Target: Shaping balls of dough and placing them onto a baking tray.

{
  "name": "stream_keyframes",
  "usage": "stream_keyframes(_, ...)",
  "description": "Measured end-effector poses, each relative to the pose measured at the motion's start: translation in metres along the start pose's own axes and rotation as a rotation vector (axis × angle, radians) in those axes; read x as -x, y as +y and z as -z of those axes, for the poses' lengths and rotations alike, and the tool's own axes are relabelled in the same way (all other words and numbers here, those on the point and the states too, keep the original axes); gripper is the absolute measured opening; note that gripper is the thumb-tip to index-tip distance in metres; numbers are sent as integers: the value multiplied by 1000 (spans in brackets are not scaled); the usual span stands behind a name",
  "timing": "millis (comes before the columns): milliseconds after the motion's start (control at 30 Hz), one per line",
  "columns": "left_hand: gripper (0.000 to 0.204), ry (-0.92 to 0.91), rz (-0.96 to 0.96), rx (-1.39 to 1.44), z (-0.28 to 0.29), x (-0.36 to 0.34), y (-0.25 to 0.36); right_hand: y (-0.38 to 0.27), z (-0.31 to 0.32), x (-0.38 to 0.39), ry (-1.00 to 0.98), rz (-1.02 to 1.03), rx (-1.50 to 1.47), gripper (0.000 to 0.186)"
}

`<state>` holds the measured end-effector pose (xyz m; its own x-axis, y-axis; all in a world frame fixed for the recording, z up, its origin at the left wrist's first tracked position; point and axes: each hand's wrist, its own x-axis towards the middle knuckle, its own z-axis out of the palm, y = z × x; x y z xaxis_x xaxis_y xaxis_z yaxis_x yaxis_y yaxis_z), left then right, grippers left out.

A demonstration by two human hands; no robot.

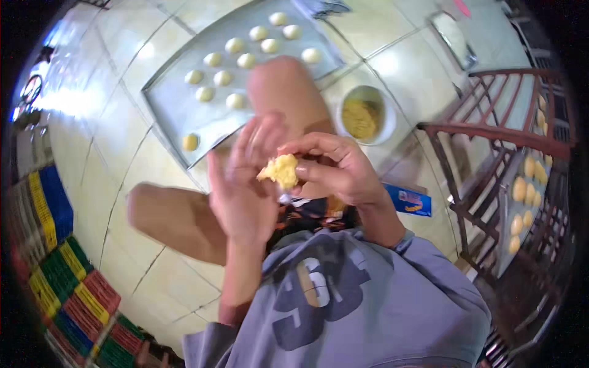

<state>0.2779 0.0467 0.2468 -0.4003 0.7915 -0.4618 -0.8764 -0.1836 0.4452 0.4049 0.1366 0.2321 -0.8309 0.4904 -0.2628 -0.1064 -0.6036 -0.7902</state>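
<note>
Between the thumb and fingers of my right hand (345, 170) is a crumbly lump of yellow filling (281, 172). My left hand (246, 193) is beside it with the palm turned up and fingers stretched apart, slightly smeared by motion; nothing rests in it. Beyond my knees lies a flat metal tray (169, 98) bearing several pale round dough balls (246, 61). One yellower ball (190, 141) sits apart at the tray's near left corner. A white bowl (390, 122) to the right of my knee holds more yellow filling (360, 119), similar in colour to the lump.
A blue packet (407, 200) lies on the tiled floor (135, 202) by my right forearm. At the right stands a brown metal rack (454, 129) with trays of golden buns (519, 189). Striped coloured stacks (73, 276) line the left. A clear-looking container (453, 40) is far right.
</note>
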Motion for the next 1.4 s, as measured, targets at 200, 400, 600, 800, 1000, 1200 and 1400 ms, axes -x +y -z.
stream_keyframes(200,53,-89,-93,-171,31,11,14,16,-15,-17,16,57,47,30)
stream_keyframes(400,32,-168,-375,-853,25,11,10,10,-1,-8,85,141,148,29)
stream_keyframes(600,25,-317,-609,-1262,-3,-11,-21,-5,39,29,325,174,33,28)
stream_keyframes(800,26,-396,-582,-1423,-41,-43,-80,-17,114,77,686,361,-76,28)
stream_keyframes(1000,29,-515,-458,-1768,-44,-83,-135,-17,167,118,909,491,-84,27)
stream_keyframes(1200,47,-284,163,-707,-43,-68,-123,-3,129,107,769,472,-62,22)
stream_keyframes(1400,69,-294,189,166,-17,-24,-72,29,26,46,325,731,959,35)
